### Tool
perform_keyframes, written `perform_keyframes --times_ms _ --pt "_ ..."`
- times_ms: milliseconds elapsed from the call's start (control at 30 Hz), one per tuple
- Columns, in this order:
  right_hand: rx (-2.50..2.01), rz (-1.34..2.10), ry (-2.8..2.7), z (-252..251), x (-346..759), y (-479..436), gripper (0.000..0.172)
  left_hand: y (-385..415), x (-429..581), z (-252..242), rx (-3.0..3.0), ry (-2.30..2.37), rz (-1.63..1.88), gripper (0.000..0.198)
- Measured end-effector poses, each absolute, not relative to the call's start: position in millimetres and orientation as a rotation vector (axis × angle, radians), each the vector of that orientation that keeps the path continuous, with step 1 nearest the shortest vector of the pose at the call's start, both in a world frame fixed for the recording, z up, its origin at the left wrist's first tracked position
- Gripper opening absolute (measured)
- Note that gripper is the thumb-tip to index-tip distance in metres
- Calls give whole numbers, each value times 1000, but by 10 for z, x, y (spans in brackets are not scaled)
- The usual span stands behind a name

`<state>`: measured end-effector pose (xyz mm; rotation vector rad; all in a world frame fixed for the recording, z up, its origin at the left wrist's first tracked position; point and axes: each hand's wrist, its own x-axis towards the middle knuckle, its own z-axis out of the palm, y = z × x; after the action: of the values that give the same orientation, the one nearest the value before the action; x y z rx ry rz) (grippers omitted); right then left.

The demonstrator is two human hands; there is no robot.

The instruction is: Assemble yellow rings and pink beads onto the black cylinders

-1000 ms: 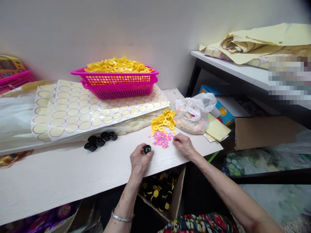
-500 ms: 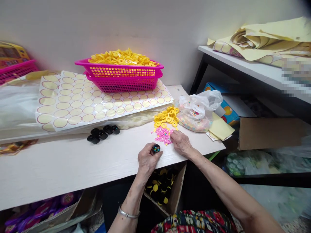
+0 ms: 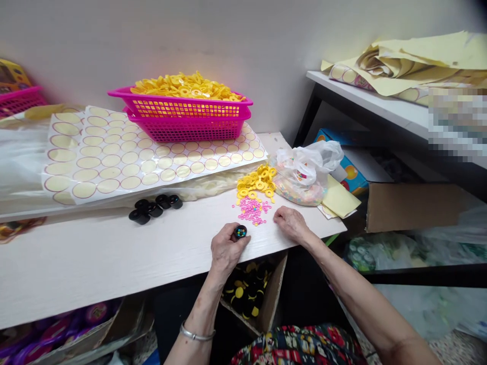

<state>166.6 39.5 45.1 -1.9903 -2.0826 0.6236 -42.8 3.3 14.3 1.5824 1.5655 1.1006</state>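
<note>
My left hand [image 3: 225, 247] is wrapped round a small black cup [image 3: 240, 231], its open top facing up and small coloured beads showing inside. Beyond the cup lies a loose pile of small pink beads [image 3: 251, 211], with a few of other colours among them. My right hand [image 3: 292, 224] rests just right of that pile, fingers curled together; whatever they may hold is hidden. Yellow ring-shaped pieces [image 3: 256, 181] are heaped directly behind the beads. Several more black cups [image 3: 153, 209] sit grouped on the white table [image 3: 114, 253] to the left.
Stacked pink baskets [image 3: 190, 124] full of yellow pieces stand on sticker sheets [image 3: 110, 167] at the back. A plastic bag [image 3: 300, 177] of pastel bits lies right of the yellow heap. Below the table edge, a cardboard box [image 3: 274, 286] holds black and yellow pieces. A shelf [image 3: 380, 106] rises at right.
My right hand has drawn back to the right, away from the pink beads. My left hand keeps the black cup in about the same spot. The whole view has shifted slightly.
</note>
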Motion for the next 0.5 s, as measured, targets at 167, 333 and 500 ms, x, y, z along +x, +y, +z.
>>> perform_keyframes --times_ms 167,333,500 --pt "-1846 695 -1902 396 1766 393 17 40 -431 109 1593 1568 1099 26" --pt "-1744 493 -2059 309 1731 308 12 55 -434 65 1604 1584 1121 29" --pt "-1750 322 -2163 267 1661 277 18 64 -442 38 1636 1583 1139 33"
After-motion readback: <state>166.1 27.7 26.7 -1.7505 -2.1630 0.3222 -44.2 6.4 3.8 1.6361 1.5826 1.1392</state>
